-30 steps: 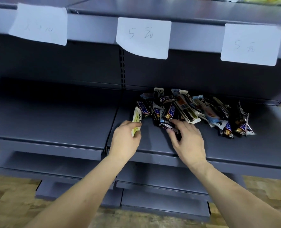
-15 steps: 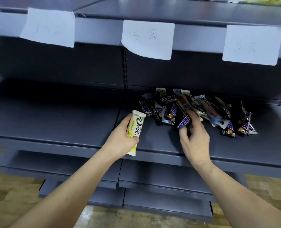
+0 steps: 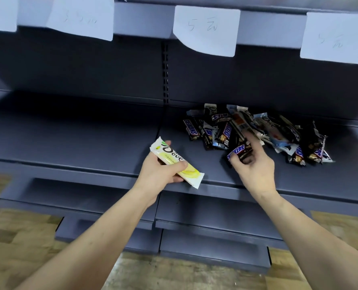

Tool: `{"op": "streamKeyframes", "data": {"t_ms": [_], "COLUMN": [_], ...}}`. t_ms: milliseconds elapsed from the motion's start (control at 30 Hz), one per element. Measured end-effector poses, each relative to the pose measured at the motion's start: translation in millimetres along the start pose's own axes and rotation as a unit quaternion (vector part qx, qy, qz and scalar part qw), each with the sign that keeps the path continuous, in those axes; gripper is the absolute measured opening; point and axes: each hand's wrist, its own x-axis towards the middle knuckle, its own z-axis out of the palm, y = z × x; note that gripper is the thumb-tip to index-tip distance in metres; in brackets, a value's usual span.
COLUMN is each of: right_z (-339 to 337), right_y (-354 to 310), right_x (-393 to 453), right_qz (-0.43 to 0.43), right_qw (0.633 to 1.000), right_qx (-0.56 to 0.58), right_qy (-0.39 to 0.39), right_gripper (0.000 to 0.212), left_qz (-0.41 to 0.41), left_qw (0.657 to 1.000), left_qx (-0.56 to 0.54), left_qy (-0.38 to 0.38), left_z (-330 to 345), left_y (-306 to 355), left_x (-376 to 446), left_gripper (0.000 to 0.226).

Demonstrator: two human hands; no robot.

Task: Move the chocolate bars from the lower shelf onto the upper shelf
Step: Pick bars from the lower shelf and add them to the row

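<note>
A heap of chocolate bars (image 3: 278, 130), mostly dark Snickers and Dove wrappers, lies on the right half of the lower grey shelf (image 3: 79, 143). My left hand (image 3: 159, 172) grips a pale yellow and white Dove bar (image 3: 173, 162) just above the shelf's front edge, left of the heap. At the heap's near side, my right hand (image 3: 255, 162) holds a dark Snickers bar (image 3: 237, 152) between thumb and fingers, index finger stretched toward the pile. The upper shelf (image 3: 148, 24) shows only its front edge at the top of the view.
White paper price tags (image 3: 205, 30) hang from the upper shelf's front edge. A slotted upright (image 3: 166, 76) divides the back panel in the middle. More grey shelves (image 3: 211, 243) jut out below, above a wooden floor (image 3: 173, 273).
My left hand lifted the yellow Dove bar off the shelf and turned it slantwise. My right hand picked a Snickers bar from the heap and drew it back toward me.
</note>
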Motion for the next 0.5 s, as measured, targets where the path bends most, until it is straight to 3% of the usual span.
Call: {"op": "streamKeyframes", "data": {"t_ms": [133, 300, 367, 433, 500], "right_z": [-3, -7, -7, -9, -11], "right_y": [3, -3, -5, -7, -8], "right_x": [-7, -13, -18, -22, -24], "right_qz": [0.019, 0.003, -0.009, -0.011, -0.002], "right_qw": [0.999, 0.998, 0.996, 0.995, 0.994], "right_qx": [0.018, -0.029, -0.055, -0.067, -0.077], "right_qy": [-0.028, -0.051, -0.068, -0.075, -0.074], "right_gripper": [0.021, 0.025, 0.03, 0.035, 0.033], "left_qz": [0.003, -0.011, 0.01, 0.053, 0.106], "left_qw": [1.0, 0.996, 0.995, 0.996, 0.979], "left_qx": [-0.017, -0.075, -0.08, -0.017, 0.147], "left_qy": [0.015, 0.045, 0.054, 0.071, 0.092], "left_z": [1, 13, 17, 16, 11], "left_y": [-4, -2, -2, -5, -10], "left_x": [-5, 2, 3, 2, 1], "left_gripper": [0.053, 0.035, 0.045, 0.07, 0.077]}}
